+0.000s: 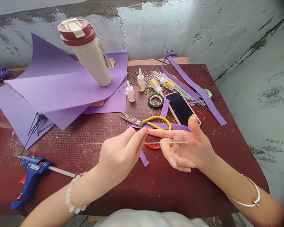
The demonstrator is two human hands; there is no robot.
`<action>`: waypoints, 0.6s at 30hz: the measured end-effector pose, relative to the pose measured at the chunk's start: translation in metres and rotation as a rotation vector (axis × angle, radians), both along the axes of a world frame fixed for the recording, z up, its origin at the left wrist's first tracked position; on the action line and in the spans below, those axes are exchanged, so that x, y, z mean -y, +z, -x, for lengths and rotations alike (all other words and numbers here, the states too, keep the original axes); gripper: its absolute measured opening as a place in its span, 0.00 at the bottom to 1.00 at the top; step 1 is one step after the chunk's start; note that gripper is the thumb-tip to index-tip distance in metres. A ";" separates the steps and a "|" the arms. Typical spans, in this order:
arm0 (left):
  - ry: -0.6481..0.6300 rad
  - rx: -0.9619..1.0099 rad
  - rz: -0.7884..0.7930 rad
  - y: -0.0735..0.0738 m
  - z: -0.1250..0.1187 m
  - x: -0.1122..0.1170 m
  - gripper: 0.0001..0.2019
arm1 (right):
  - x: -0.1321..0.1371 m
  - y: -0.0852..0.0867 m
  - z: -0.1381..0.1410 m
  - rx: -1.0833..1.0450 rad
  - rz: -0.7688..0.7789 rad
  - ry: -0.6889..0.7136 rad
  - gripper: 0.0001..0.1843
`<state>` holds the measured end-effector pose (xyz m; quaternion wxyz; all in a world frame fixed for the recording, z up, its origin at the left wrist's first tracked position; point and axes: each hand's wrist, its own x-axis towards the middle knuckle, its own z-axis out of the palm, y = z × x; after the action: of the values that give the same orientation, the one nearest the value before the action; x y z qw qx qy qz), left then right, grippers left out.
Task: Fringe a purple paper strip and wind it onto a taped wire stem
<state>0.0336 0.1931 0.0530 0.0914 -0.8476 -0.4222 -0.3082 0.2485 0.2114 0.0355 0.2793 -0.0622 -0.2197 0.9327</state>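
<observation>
My left hand [119, 156] pinches a thin white stick [167, 142] between thumb and fingertips, low over the table. A fringed purple foam strip [167, 126] lies just beyond the fingertips, and a short fringed piece [144, 159] hangs below them. My right hand [186, 148] is spread, its index finger reaching to meet my left fingertips, with the stick's far end crossing its fingers. Yellow-handled scissors [142, 121] lie directly behind both hands, partly under the strip. A red tape roll [152, 146] is partly hidden beneath the stick.
A blue hot glue gun [32, 179] lies at front left on the dark red table [137, 195]. Farther back are purple foam sheets [61, 91], a white tumbler [88, 53], glue bottles [130, 92], a phone [180, 108], green tape [155, 101] and long purple strips [194, 86].
</observation>
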 end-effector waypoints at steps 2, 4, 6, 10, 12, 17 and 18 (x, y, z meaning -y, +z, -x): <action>-0.014 -0.041 -0.070 -0.002 0.001 0.001 0.08 | 0.001 0.000 0.000 0.022 -0.021 -0.007 0.55; -0.026 -0.075 -0.102 -0.004 0.002 0.002 0.09 | 0.002 0.000 0.000 0.048 -0.053 -0.022 0.53; -0.033 -0.101 -0.115 -0.004 0.002 0.003 0.10 | 0.003 0.000 0.000 0.065 -0.080 -0.031 0.52; -0.057 -0.123 -0.111 -0.004 0.003 0.003 0.11 | 0.004 0.000 0.000 0.085 -0.099 -0.037 0.52; -0.073 -0.125 -0.115 -0.004 0.003 0.003 0.11 | 0.004 0.000 0.000 0.084 -0.104 -0.042 0.52; -0.121 -0.088 -0.147 -0.006 0.003 0.004 0.12 | 0.007 0.001 0.003 0.063 -0.107 -0.054 0.55; -0.129 -0.078 -0.148 -0.006 0.003 0.005 0.13 | 0.008 0.002 0.004 0.057 -0.102 -0.050 0.55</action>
<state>0.0311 0.1884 0.0468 0.1502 -0.8754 -0.3387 -0.3106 0.2444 0.2038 0.0370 0.2992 -0.0798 -0.2732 0.9108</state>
